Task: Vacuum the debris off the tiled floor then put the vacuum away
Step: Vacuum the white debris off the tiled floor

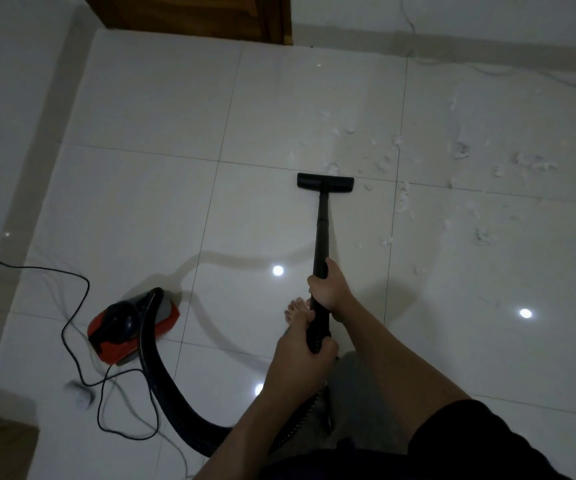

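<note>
I'm over a glossy white tiled floor [134,109] edged by a pale wall and a wooden door [189,12], and the black wand [322,230] runs straight away from me, its flat floor head [325,182] set crosswise on the tiles at the near edge of the white fluff [459,161] scattered to the right. My right hand [328,289] is wrapped around the wand midway and my left hand [305,362] is closed on its ribbed lower end. From there the hose [148,344] loops left to the red and black vacuum [130,323], its cord [72,306] trailing beside it.
</note>
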